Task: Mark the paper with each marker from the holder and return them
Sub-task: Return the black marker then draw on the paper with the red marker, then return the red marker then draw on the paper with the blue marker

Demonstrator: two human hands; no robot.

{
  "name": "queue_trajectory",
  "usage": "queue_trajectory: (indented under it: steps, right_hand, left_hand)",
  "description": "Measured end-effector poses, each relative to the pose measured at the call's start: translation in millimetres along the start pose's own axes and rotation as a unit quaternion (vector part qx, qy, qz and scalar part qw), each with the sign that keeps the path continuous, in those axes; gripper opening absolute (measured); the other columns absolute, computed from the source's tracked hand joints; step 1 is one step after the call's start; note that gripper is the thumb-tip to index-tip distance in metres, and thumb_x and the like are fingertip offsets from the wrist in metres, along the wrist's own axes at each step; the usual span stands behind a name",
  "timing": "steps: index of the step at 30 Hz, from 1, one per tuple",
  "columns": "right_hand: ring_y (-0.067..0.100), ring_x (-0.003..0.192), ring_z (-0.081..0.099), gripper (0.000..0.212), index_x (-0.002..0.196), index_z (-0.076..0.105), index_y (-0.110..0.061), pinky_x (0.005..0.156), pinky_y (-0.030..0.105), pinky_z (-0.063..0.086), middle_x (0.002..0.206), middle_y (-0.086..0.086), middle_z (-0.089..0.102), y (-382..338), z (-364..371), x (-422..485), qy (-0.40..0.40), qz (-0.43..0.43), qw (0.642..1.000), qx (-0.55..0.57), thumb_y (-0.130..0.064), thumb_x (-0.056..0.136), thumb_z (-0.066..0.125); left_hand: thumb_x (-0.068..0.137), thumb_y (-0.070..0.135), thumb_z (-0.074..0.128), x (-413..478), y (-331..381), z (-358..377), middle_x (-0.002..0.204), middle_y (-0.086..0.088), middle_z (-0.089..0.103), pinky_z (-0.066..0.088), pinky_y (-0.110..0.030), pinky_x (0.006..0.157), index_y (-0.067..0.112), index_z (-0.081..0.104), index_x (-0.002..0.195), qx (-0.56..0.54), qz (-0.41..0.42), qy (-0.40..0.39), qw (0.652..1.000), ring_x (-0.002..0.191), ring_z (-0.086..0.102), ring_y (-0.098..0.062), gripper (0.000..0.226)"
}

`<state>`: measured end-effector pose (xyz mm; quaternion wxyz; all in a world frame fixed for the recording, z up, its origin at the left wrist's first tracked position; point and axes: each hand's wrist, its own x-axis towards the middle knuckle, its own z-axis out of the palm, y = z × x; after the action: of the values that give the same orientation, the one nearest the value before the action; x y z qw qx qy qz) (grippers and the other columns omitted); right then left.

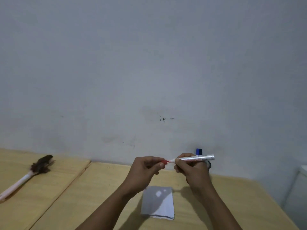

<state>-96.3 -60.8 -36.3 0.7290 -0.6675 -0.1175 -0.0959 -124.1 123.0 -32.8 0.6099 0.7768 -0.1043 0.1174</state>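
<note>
My right hand (191,168) grips a white-bodied red marker (197,158), held level above the table with its red tip pointing left. My left hand (146,168) pinches the red cap (164,162) just off that tip; cap and tip are a small gap apart. Below the hands a small stack of white paper (158,203) lies on the wooden table (99,196). Behind my right hand, the blue and black tops of two more markers (199,151) stick up from a holder that is mostly hidden.
A brush with a white handle and dark brown bristles (34,170) lies at the far left of the table. A pale wall rises right behind the table. A white object (302,173) stands off the table's right edge.
</note>
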Motion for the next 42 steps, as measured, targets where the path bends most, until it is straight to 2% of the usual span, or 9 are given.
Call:
queue_trajectory:
  steps: [9, 13, 17, 20, 24, 28, 33, 37, 42]
  right_hand:
    - [0.012, 0.060, 0.063, 0.010, 0.086, 0.072, 0.001, 0.056, 0.022, 0.052, 0.064, 0.006, 0.068, -39, -45, -20, -0.038, -0.013, 0.997, -0.067, -0.008, 0.085, 0.074]
    - [0.024, 0.067, 0.065, 0.016, 0.084, 0.078, -0.005, 0.069, 0.035, 0.057, 0.078, 0.026, 0.072, -43, -55, -25, -0.030, 0.000, 0.996, -0.088, -0.020, 0.089, 0.073]
    - [0.041, 0.068, 0.065, 0.023, 0.087, 0.078, -0.006, 0.072, 0.042, 0.059, 0.081, 0.027, 0.072, -34, -62, -23, 0.004, 0.030, 0.995, -0.096, -0.028, 0.090, 0.071]
    - [0.022, 0.056, 0.053, 0.038, 0.082, 0.074, 0.003, 0.056, 0.035, 0.046, 0.058, 0.009, 0.063, -30, -63, -17, 0.041, 0.055, 0.995, -0.067, -0.035, 0.084, 0.075]
    - [0.014, 0.067, 0.059, 0.038, 0.100, 0.068, -0.015, 0.058, 0.027, 0.046, 0.080, -0.004, 0.064, -19, -70, -9, 0.215, -0.036, 0.946, -0.240, -0.040, 0.076, 0.083]
    - [0.012, 0.084, 0.061, 0.038, 0.120, 0.062, -0.028, 0.059, 0.026, 0.050, 0.111, -0.008, 0.048, -8, -83, 2, 0.112, -0.215, 0.840, -0.485, -0.023, 0.085, 0.076]
    - [0.012, 0.080, 0.065, 0.012, 0.104, 0.069, -0.016, 0.068, 0.037, 0.059, 0.099, -0.003, 0.061, -7, -94, 45, 0.106, -0.253, 0.877, -0.395, -0.014, 0.092, 0.068]
    - [0.016, 0.080, 0.068, 0.009, 0.102, 0.066, -0.016, 0.064, 0.019, 0.056, 0.092, 0.002, 0.067, -2, -102, 70, 0.136, -0.207, 0.908, -0.338, -0.014, 0.093, 0.067]
    - [0.005, 0.076, 0.066, 0.076, 0.151, 0.016, -0.041, 0.065, 0.028, 0.057, 0.084, -0.012, 0.064, 17, -108, 80, 0.107, -0.127, 0.916, -0.366, -0.020, 0.095, 0.064]
  left_hand:
    - [0.088, 0.024, 0.071, -3, 35, 35, 0.089, 0.009, 0.078, 0.053, -0.016, 0.072, 0.025, 0.078, 0.102, 0.062, 0.049, -0.065, 0.995, 0.078, 0.068, -0.003, 0.016]
    - [0.081, 0.027, 0.077, -3, 38, 61, 0.084, 0.013, 0.076, 0.047, -0.009, 0.065, 0.025, 0.079, 0.097, 0.119, 0.115, -0.025, 0.986, 0.076, 0.066, 0.003, 0.016]
    - [0.079, 0.039, 0.078, 3, 26, 77, 0.071, 0.012, 0.075, 0.046, -0.028, 0.068, 0.034, 0.077, 0.100, 0.348, 0.281, 0.082, 0.890, 0.059, 0.062, -0.006, 0.022]
    - [0.080, 0.036, 0.078, 10, 23, 86, 0.065, 0.010, 0.073, 0.040, -0.033, 0.065, 0.033, 0.075, 0.097, 0.404, 0.326, 0.107, 0.848, 0.056, 0.059, -0.010, 0.018]
    - [0.093, 0.045, 0.056, 30, 30, 84, 0.090, 0.010, 0.076, 0.034, -0.034, 0.077, 0.035, 0.071, 0.106, 0.445, 0.258, 0.096, 0.852, 0.079, 0.064, -0.010, 0.022]
    - [0.089, 0.042, 0.064, 55, 46, 75, 0.092, 0.013, 0.077, 0.039, -0.038, 0.082, 0.034, 0.073, 0.104, 0.415, 0.297, 0.041, 0.859, 0.079, 0.066, -0.007, 0.019]
    - [0.080, 0.043, 0.075, 79, 48, 71, 0.087, 0.015, 0.076, 0.054, -0.022, 0.069, 0.028, 0.073, 0.108, 0.238, 0.272, 0.054, 0.931, 0.070, 0.068, 0.001, 0.032]
    - [0.083, 0.042, 0.073, 97, 24, 85, 0.089, 0.014, 0.075, 0.058, -0.029, 0.071, 0.028, 0.071, 0.110, 0.261, 0.154, 0.069, 0.950, 0.074, 0.066, 0.001, 0.031]
    - [0.087, 0.048, 0.064, 120, -19, 124, 0.112, 0.009, 0.070, 0.051, -0.044, 0.092, 0.030, 0.060, 0.121, 0.318, 0.042, 0.008, 0.947, 0.096, 0.065, -0.012, 0.039]
